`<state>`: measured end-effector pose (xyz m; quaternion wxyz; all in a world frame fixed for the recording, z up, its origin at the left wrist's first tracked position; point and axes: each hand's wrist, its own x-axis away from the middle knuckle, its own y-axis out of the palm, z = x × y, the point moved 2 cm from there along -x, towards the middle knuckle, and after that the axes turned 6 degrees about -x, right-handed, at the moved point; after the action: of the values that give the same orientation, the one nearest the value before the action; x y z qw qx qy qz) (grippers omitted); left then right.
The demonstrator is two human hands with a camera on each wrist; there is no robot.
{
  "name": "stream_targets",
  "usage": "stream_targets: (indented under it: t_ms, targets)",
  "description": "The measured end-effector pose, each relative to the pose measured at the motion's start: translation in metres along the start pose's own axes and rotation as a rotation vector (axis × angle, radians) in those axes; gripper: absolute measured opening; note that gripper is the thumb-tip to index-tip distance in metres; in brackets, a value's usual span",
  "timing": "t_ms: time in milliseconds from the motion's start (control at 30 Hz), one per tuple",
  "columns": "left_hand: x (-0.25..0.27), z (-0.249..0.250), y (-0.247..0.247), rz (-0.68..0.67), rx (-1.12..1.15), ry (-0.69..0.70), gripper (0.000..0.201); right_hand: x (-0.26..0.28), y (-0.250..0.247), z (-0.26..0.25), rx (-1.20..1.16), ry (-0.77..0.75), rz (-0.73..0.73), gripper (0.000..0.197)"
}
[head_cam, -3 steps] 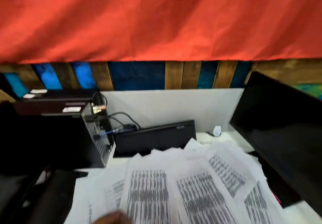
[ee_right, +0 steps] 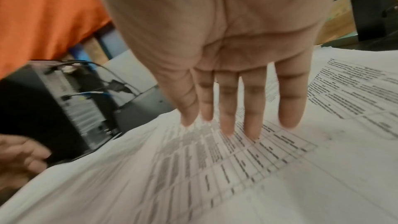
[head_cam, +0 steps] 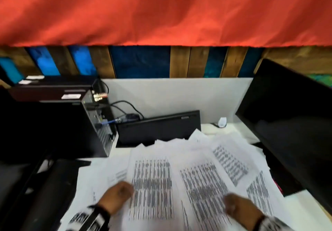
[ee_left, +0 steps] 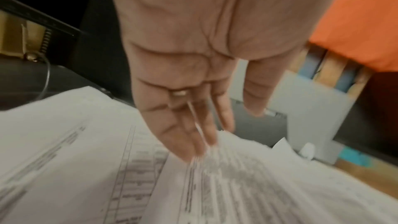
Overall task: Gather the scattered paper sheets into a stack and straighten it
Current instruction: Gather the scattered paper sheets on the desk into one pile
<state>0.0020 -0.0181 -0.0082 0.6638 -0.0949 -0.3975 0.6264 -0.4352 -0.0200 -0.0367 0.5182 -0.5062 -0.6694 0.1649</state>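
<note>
Both now in view over the fanned printed sheets (head_cam: 188, 176): left hand (head_cam: 117, 197) and right hand (head_cam: 239, 210) flat, fingers straight, holding nothing; gathering only starting

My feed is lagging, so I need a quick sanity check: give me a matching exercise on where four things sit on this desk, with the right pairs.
Things:
1. left hand
2. right hand
3. keyboard
4. monitor

Places:
A. propped up behind the paper sheets
B. right edge of the desk
C. fingers straight, over the right-side sheets
D. at the left edge of the printed sheets

Pairs: 1-D, 2-C, 3-A, 4-B
</note>
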Motion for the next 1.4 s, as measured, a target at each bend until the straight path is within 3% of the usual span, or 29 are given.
stream_targets:
  t_ms: [33, 67, 133, 233, 367, 533, 733, 800, 900, 1000, 1067, 1100, 1167, 1233, 1300, 1400]
  targets:
    - [-0.008, 0.002, 0.001, 0.033, -0.073, -0.061, 0.008, -0.002, -0.008, -0.012, -0.031, 0.05, 0.044, 0.091]
    - [-0.021, 0.001, 0.005, 0.096, -0.147, -0.131, 0.024, -0.009, -0.017, -0.024, -0.046, 0.039, 0.133, 0.087]
    - [-0.03, -0.007, 0.024, 0.072, -0.274, -0.277, 0.066, -0.021, -0.019, -0.026, -0.051, 0.138, 0.264, 0.1]
    - [-0.023, 0.001, 0.037, 0.133, -0.324, -0.35, 0.093, -0.029, -0.005, -0.021, 0.015, 0.323, 0.231, 0.115]
    - [-0.022, 0.002, 0.048, 0.115, -0.093, -0.353, 0.117, -0.038, 0.005, -0.022, -0.104, 0.371, 0.157, 0.107]
    - [-0.012, 0.017, 0.059, -0.011, -0.034, -0.26, 0.083, -0.035, -0.001, -0.024, 0.089, 0.485, 0.207, 0.127]
    - [-0.002, 0.041, 0.088, -0.245, 0.046, -0.099, 0.049, -0.036, 0.009, -0.041, -0.283, 0.313, 0.132, 0.117]
    - [0.0, 0.054, 0.099, -0.282, 0.096, -0.114, 0.057, -0.035, 0.018, -0.053, -0.265, 0.243, 0.077, 0.112]
    - [0.001, 0.067, 0.115, -0.29, 0.117, -0.177, 0.089, -0.033, 0.032, -0.071, -0.264, 0.135, 0.002, 0.1]
    - [0.001, 0.079, 0.131, -0.225, 0.164, -0.162, 0.105, -0.031, 0.038, -0.077, -0.446, 0.084, -0.087, 0.062]
    - [-0.001, 0.084, 0.141, -0.179, 0.16, -0.166, 0.104, -0.031, 0.029, -0.071, -0.546, 0.072, -0.049, 0.039]
    - [-0.001, 0.087, 0.143, -0.157, 0.111, -0.154, 0.101, -0.033, 0.021, -0.063, -0.542, 0.091, 0.046, 0.034]
    - [-0.004, 0.088, 0.146, -0.121, 0.031, -0.157, 0.096, -0.034, -0.001, -0.043, -0.41, 0.256, 0.318, 0.041]
    - [-0.007, 0.084, 0.143, -0.088, 0.028, -0.177, 0.085, -0.033, -0.022, -0.018, -0.339, 0.473, 0.489, 0.062]
    - [-0.007, 0.079, 0.136, -0.054, 0.062, -0.18, 0.057, -0.035, -0.035, -0.002, -0.368, 0.611, 0.495, 0.085]
    - [-0.009, 0.068, 0.125, -0.02, 0.135, -0.205, 0.045, -0.05, -0.046, 0.009, -0.39, 0.686, 0.421, 0.098]
